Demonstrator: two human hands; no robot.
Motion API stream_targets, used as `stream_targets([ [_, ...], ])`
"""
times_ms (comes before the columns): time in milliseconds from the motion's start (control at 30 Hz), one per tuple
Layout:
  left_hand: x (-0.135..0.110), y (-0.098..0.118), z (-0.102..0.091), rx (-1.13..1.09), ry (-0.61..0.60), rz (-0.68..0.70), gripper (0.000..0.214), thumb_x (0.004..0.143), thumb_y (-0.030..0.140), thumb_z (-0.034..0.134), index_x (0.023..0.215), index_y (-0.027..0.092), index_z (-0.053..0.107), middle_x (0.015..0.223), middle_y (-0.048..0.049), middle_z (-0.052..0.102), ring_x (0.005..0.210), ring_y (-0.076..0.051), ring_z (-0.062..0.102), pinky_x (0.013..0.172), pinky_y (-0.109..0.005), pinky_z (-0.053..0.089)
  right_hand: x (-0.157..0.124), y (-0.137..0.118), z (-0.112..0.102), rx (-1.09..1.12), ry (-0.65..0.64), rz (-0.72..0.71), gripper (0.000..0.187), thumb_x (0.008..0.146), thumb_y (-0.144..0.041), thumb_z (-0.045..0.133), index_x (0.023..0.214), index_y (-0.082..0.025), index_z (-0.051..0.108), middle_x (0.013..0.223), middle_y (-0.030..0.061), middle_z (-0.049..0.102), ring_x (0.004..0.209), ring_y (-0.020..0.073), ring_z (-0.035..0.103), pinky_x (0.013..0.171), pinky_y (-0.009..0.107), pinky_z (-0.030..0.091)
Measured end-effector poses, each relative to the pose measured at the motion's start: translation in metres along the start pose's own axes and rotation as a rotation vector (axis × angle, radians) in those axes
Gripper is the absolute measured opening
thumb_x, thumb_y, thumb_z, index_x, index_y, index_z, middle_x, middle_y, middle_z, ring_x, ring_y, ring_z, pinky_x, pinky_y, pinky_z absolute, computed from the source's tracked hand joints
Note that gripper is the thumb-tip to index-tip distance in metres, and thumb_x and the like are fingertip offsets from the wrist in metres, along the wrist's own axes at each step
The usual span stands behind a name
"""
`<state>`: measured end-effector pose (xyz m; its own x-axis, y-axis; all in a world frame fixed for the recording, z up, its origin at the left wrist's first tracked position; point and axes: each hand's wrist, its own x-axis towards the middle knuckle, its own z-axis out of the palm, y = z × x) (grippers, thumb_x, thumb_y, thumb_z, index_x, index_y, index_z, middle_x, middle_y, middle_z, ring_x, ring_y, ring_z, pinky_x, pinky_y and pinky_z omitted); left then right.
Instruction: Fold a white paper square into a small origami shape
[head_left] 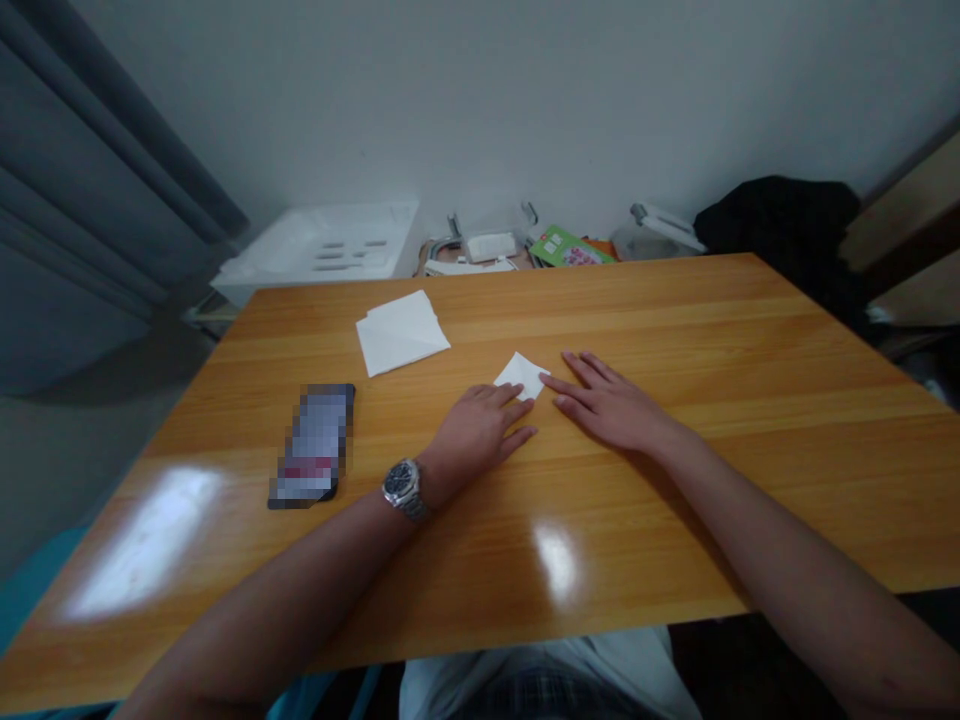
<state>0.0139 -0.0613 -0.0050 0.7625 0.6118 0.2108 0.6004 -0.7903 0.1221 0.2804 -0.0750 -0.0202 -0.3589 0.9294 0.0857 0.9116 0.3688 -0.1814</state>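
A small folded piece of white paper [520, 374] lies near the middle of the wooden table [675, 330]. My left hand [480, 428], with a metal wristwatch [404, 487] on its wrist, lies flat with its fingertips on the paper's near left edge. My right hand [609, 402] also lies flat on the table, fingers stretched out, and its fingertip touches the paper's right corner. Neither hand grips anything.
A stack of white paper sheets [400, 331] lies further back on the left. A dark phone [313, 446] rests left of my left hand. Behind the table are a white tray [322, 250], a green packet [564, 247], small clutter and a black cloth [780, 215].
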Motion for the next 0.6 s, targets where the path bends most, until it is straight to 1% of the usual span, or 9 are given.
stream_targets([
  [133, 0.0001, -0.0004, 0.0006, 0.003, 0.003, 0.003, 0.044, 0.103, 0.049, 0.048, 0.134, 0.022, 0.065, 0.146, -0.0098, 0.059, 0.122, -0.028, 0.061, 0.110, -0.045, 0.045, 0.0031, 0.0021, 0.0009, -0.005, 0.011, 0.072, 0.054, 0.106, -0.057, 0.027, 0.155, -0.041, 0.042, 0.169, -0.0002, 0.026, 0.154, 0.0345, 0.028, 0.124, 0.055, 0.030],
  [200, 0.0003, -0.0008, 0.0010, 0.000, 0.008, 0.002, 0.043, 0.103, 0.048, 0.049, 0.134, 0.023, 0.065, 0.146, -0.0099, 0.059, 0.122, -0.028, 0.061, 0.109, -0.046, 0.045, 0.0034, 0.0022, 0.0018, -0.015, 0.024, 0.077, 0.055, 0.106, -0.057, 0.027, 0.155, -0.040, 0.043, 0.168, 0.0015, 0.029, 0.153, 0.0348, 0.030, 0.123, 0.056, 0.031],
  [300, 0.0007, -0.0023, 0.0014, -0.004, 0.014, 0.015, 0.042, 0.103, 0.047, 0.049, 0.133, 0.022, 0.064, 0.145, -0.0103, 0.059, 0.122, -0.028, 0.061, 0.109, -0.046, 0.045, 0.0030, 0.0018, 0.0020, -0.029, 0.053, 0.045, 0.056, 0.106, -0.055, 0.027, 0.155, -0.036, 0.045, 0.168, 0.0047, 0.032, 0.152, 0.0346, 0.034, 0.121, 0.057, 0.035],
  [400, 0.0014, -0.0049, 0.0021, -0.019, 0.021, 0.047, 0.041, 0.103, 0.046, 0.048, 0.128, 0.019, 0.066, 0.143, -0.0127, 0.059, 0.129, -0.029, 0.057, 0.115, -0.047, 0.041, 0.0040, 0.0024, -0.0001, -0.018, 0.083, 0.012, 0.055, 0.106, -0.054, 0.027, 0.153, -0.033, 0.049, 0.166, 0.0069, 0.036, 0.149, 0.0340, 0.038, 0.118, 0.057, 0.038],
  [467, 0.0017, -0.0069, 0.0036, -0.043, 0.026, 0.067, 0.040, 0.104, 0.046, 0.048, 0.125, 0.017, 0.066, 0.141, -0.0140, 0.060, 0.133, -0.029, 0.054, 0.118, -0.048, 0.039, 0.0056, 0.0030, -0.0022, 0.004, 0.107, -0.019, 0.055, 0.107, -0.052, 0.028, 0.153, -0.032, 0.049, 0.164, 0.0071, 0.038, 0.148, 0.0325, 0.040, 0.119, 0.057, 0.037],
  [533, 0.0018, -0.0087, 0.0059, -0.077, 0.022, 0.084, 0.042, 0.104, 0.046, 0.048, 0.129, 0.017, 0.064, 0.140, -0.0144, 0.060, 0.135, -0.029, 0.053, 0.120, -0.048, 0.037, 0.0070, 0.0026, -0.0037, 0.030, 0.118, -0.076, 0.054, 0.107, -0.050, 0.029, 0.154, -0.030, 0.048, 0.164, 0.0074, 0.039, 0.149, 0.0307, 0.038, 0.121, 0.056, 0.035],
  [600, 0.0017, -0.0100, 0.0084, -0.110, 0.011, 0.095, 0.047, 0.103, 0.047, 0.049, 0.138, 0.017, 0.059, 0.141, -0.0148, 0.059, 0.138, -0.030, 0.051, 0.122, -0.049, 0.035, 0.0077, 0.0005, -0.0038, 0.048, 0.105, -0.143, 0.054, 0.108, -0.049, 0.030, 0.154, -0.028, 0.048, 0.164, 0.0074, 0.039, 0.151, 0.0292, 0.035, 0.123, 0.054, 0.033],
])
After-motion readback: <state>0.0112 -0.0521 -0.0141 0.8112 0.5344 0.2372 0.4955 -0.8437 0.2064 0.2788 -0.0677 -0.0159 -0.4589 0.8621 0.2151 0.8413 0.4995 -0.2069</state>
